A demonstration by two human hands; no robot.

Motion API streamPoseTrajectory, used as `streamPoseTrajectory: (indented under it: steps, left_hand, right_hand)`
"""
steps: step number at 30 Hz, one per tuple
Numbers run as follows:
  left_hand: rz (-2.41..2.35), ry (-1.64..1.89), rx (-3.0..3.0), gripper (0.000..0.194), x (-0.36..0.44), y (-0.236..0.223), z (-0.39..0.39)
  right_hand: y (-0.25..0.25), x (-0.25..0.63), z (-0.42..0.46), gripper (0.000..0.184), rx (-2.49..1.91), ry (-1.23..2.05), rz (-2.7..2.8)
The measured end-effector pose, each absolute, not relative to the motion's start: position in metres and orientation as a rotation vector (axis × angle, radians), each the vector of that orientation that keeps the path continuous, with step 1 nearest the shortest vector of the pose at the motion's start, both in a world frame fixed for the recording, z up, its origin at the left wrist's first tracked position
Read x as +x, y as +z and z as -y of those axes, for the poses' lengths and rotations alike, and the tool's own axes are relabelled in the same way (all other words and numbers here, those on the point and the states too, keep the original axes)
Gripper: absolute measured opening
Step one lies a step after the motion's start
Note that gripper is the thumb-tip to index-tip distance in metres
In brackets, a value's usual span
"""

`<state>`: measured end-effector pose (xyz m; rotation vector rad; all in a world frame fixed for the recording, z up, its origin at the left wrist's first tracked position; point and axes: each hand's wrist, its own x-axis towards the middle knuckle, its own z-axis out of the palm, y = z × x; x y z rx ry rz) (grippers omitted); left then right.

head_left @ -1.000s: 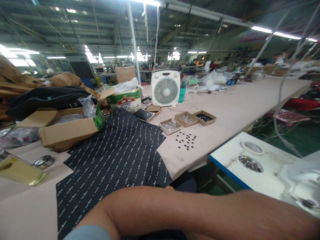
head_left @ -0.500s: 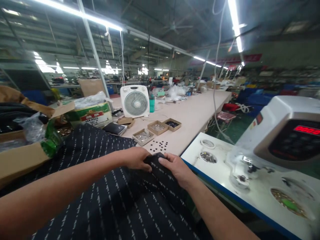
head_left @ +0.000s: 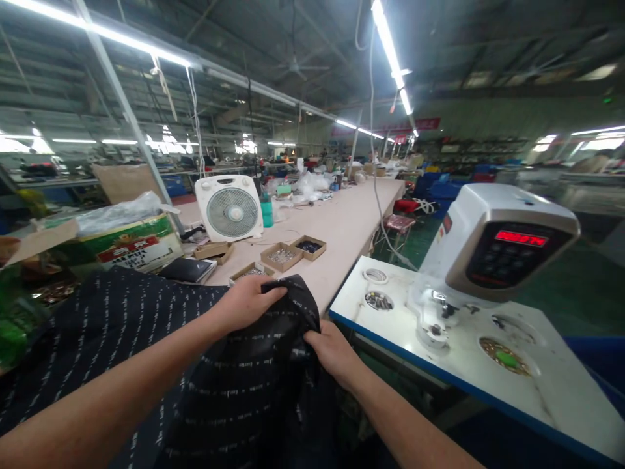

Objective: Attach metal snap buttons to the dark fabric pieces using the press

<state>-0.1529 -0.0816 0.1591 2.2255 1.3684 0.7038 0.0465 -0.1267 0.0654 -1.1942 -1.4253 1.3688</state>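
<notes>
A large piece of black fabric with rows of small white print spreads over the table's near end and hangs toward me. My left hand pinches its upper edge between thumb and fingers. Lower and to the right, my right hand grips another part of the same edge. Between the two hands the cloth is lifted and folded, with a darker side showing. Just beyond it lie open cardboard boxes of small metal parts and a box of dark pieces.
At right stands a white snap-setting machine with a red display, on a white worktop with blue edging and round part wells. A white box fan, a black notebook and a green carton stand along the left. A cable hangs down.
My view has turned right, bringing more of the machine in. Both hands have drawn the fabric edge up and apart, and the cloth now covers the loose dark pieces on the table.
</notes>
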Motion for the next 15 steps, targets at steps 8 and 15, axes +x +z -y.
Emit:
streamPoseTrajectory:
  steps: [8, 15]
  left_hand:
    - [-1.520, 0.342, 2.533, 0.043, -0.153, 0.142, 0.083]
    - [-1.170, 0.439, 2.735, 0.052, -0.128, 0.129, 0.114]
  right_hand:
    - [0.109, 0.091, 0.151, 0.033, -1.291, 0.974, 1.985]
    - [0.091, 0.100, 0.164, 0.016, -1.374, 0.877, 2.177]
